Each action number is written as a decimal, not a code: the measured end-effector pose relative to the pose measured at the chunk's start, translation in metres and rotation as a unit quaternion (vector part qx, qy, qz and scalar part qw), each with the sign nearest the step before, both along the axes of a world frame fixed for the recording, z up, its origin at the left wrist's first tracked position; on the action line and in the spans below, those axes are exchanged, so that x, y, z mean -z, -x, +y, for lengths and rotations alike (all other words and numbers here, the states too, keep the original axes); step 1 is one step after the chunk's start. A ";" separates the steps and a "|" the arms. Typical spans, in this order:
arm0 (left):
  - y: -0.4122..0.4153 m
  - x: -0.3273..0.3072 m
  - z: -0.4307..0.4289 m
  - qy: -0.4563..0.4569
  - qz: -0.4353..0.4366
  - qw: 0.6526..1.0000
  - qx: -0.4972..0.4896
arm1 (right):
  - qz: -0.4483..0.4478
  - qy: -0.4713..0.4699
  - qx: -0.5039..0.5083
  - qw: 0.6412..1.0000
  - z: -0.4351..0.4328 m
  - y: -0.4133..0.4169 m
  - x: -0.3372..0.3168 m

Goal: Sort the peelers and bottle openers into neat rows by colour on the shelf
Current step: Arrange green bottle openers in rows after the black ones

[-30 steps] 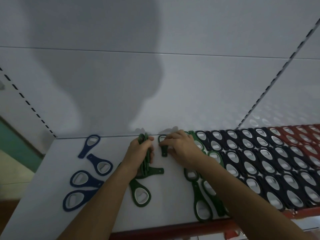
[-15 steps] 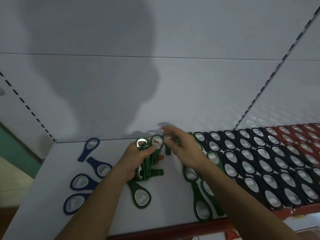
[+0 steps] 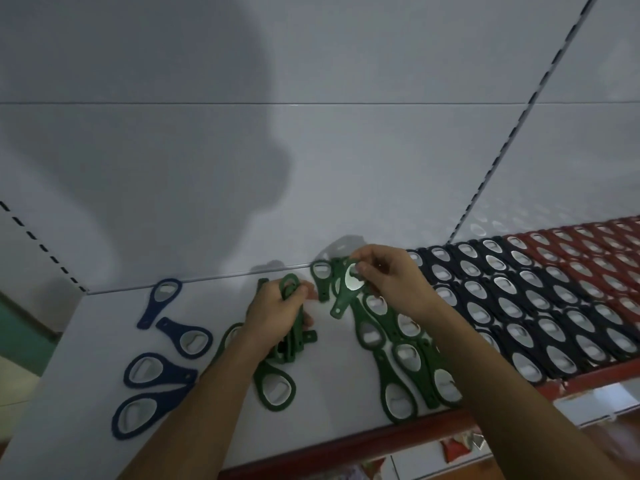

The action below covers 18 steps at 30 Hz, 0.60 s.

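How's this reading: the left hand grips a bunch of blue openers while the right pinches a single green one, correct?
Not quite. The head view shows the bunch in the left hand is green, not blue; the blue openers lie loose on the shelf to its left. The rest holds: the right hand pinches a single green opener.

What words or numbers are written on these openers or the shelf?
None can be read. The green bottle opener in the right hand, the green stack in the left hand and the blue openers show no lettering.
The red items below the shelf are too blurred.
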State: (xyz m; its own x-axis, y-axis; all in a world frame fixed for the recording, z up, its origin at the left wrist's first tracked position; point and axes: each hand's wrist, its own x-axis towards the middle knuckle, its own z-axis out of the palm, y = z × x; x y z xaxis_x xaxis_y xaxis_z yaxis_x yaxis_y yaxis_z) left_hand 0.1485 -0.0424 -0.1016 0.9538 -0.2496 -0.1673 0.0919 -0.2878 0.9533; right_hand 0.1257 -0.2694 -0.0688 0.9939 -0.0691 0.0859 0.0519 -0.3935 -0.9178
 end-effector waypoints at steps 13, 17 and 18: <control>0.004 -0.008 -0.003 -0.041 -0.007 0.999 0.025 | -0.056 0.309 -0.062 0.947 0.020 0.016 0.017; 0.004 -0.011 -0.007 -0.078 -0.016 0.996 0.036 | -0.021 0.367 -0.172 0.914 0.021 0.028 0.008; 0.005 -0.012 -0.008 -0.087 -0.019 0.995 0.040 | -0.012 0.384 -0.187 0.904 0.021 0.030 0.006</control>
State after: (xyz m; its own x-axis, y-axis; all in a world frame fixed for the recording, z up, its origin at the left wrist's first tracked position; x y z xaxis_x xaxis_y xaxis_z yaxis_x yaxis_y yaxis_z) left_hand 0.1435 -0.0501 -0.0901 0.9385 -0.2950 -0.1792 0.0271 -0.4545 0.8903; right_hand 0.0961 -0.2480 -0.0751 0.9323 0.3613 -0.0127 0.3302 -0.8652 -0.3775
